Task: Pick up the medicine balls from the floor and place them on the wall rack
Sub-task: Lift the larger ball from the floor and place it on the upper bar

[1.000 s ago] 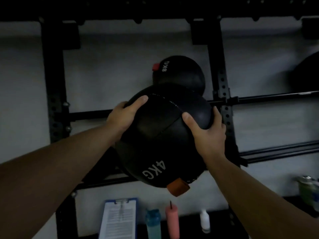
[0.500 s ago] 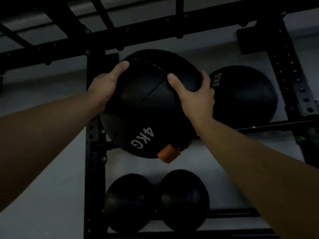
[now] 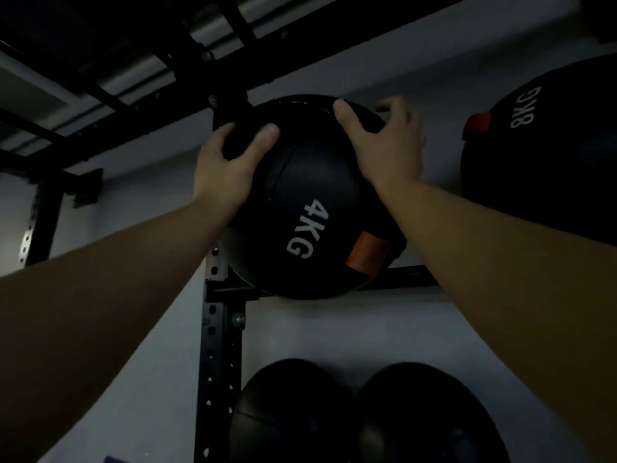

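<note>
A black medicine ball marked 4KG (image 3: 310, 208), with an orange tab low on its right side, sits on the upper rail of the black wall rack (image 3: 400, 277), against the wall. My left hand (image 3: 230, 165) grips its upper left side, thumb on the front. My right hand (image 3: 384, 145) lies on its upper right with the fingers spread and partly lifted. A black 8KG ball (image 3: 541, 162) with a red tab rests on the same rail to the right.
Two more black balls (image 3: 293, 416) (image 3: 430, 419) sit side by side on the rail below. A perforated black upright (image 3: 217, 355) runs down just left of the balls. Dark crossbeams (image 3: 213, 58) run overhead.
Both hands have carried the 4KG ball up and toward the wall until it sits on the upper rail. My right fingers have loosened and spread.
</note>
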Available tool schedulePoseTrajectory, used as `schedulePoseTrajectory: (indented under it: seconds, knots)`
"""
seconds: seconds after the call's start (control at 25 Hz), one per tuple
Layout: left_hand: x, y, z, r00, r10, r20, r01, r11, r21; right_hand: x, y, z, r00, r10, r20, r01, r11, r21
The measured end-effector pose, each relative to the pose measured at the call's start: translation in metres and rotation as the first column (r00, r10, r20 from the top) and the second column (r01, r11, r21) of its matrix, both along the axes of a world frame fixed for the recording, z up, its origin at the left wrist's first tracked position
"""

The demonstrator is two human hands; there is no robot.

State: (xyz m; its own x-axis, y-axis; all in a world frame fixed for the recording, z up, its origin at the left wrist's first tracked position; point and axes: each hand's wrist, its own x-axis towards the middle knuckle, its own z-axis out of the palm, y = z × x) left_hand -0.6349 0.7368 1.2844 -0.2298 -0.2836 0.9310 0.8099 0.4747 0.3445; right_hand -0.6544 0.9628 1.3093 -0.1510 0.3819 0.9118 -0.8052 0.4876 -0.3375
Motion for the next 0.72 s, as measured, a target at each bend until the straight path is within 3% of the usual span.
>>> schedulePoseTrajectory:
  seconds: [0.08, 0.16, 0.24, 0.4, 0.56, 0.72]
  knots:
    - [0.004, 0.008, -0.022, 0.953, 0.274, -0.126, -0.297, 0.923, -0.246, -0.006, 0.007, 0.007, 1.000, 0.001, -0.031, 0.000, 0.999, 0.050]
    - [0.005, 0.016, -0.051, 0.827, 0.494, -0.268, -0.562, 0.726, -0.396, -0.008, 0.009, 0.015, 0.996, -0.088, -0.033, 0.091, 0.989, 0.115]
    - [0.003, 0.019, -0.068, 0.756, 0.569, -0.323, -0.651, 0.604, -0.460, -0.007, 0.004, 0.026, 0.977, -0.211, -0.017, 0.210, 0.961, 0.178]
    - [-0.002, 0.013, -0.041, 0.798, 0.573, -0.188, -0.571, 0.617, -0.542, -0.012, -0.002, 0.025, 0.950, -0.309, 0.039, 0.292, 0.927, 0.235]
    - [-0.019, 0.018, -0.009, 0.796, 0.602, -0.065, -0.530, 0.641, -0.555, -0.042, -0.001, -0.045, 0.958, -0.261, -0.118, 0.286, 0.858, 0.427]
    - [-0.069, 0.035, -0.012, 0.801, 0.579, 0.155, -0.450, 0.752, -0.481, -0.088, 0.004, -0.072, 0.942, -0.332, 0.053, 0.247, 0.789, 0.563]
